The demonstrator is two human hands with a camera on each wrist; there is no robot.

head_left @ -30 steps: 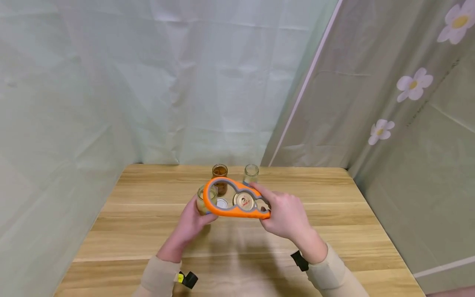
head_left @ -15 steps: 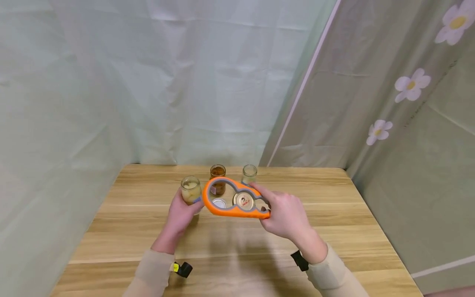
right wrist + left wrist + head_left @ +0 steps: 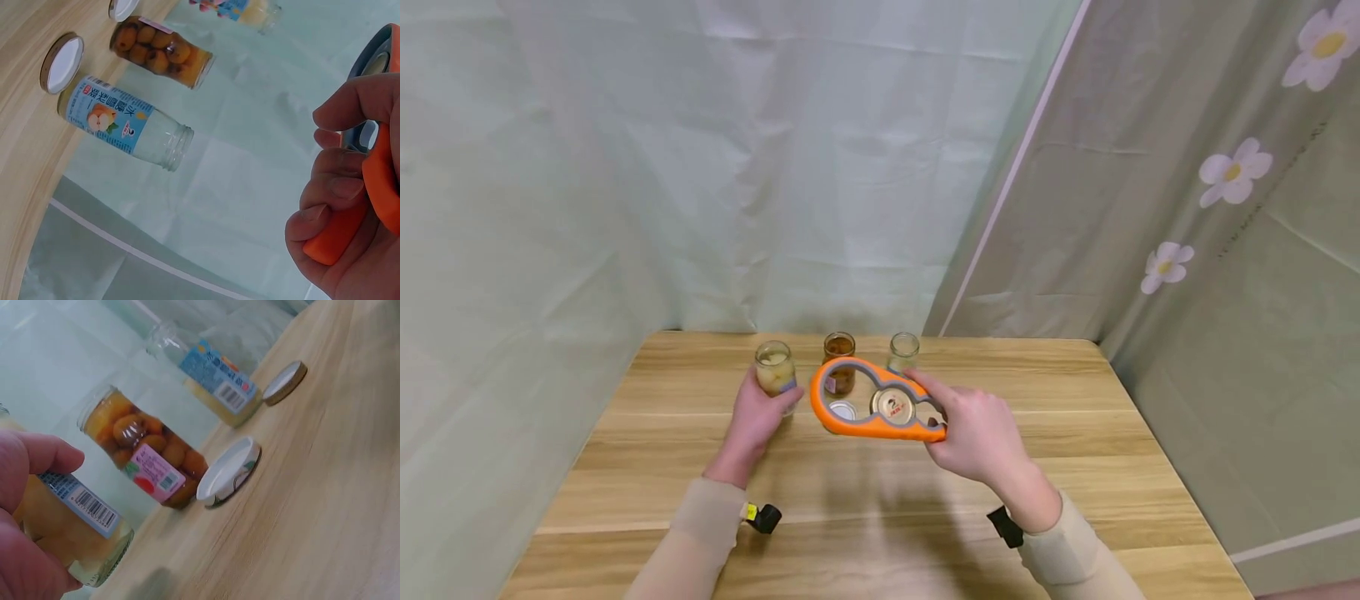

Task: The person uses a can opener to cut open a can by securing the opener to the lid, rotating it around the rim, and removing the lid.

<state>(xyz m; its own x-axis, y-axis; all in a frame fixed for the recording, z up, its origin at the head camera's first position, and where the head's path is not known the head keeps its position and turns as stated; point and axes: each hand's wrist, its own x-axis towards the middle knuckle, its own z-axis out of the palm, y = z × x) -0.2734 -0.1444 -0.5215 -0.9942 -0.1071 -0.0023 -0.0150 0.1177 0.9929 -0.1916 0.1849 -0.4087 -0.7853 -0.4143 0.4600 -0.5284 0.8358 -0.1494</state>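
Note:
My left hand point(image 3: 756, 412) grips an uncapped glass jar of pale fruit pieces point(image 3: 772, 375) at the left of the table, thumb along its near right side. In the left wrist view the jar's base point(image 3: 109, 565) is close to the wood; whether it touches I cannot tell. My right hand point(image 3: 977, 433) holds the narrow end of an orange and grey jar opener point(image 3: 874, 429) with several rings, raised over the middle. A gold lid point(image 3: 892, 406) sits within its middle ring. The right wrist view shows fingers curled around the orange handle point(image 3: 381, 187).
An open jar of brown round fruit point(image 3: 144, 444) stands at the back middle, with an upturned white lid point(image 3: 231, 469) before it. Right of it is an open, mostly drained jar with a blue label point(image 3: 109, 112); another upturned lid point(image 3: 62, 62) lies beside that. A curtain point(image 3: 850, 167) hangs behind.
My left hand has carried the pale fruit jar away from the jar opener, leftward and toward the back, level with the other jars. The right hand and jar opener have stayed in place.

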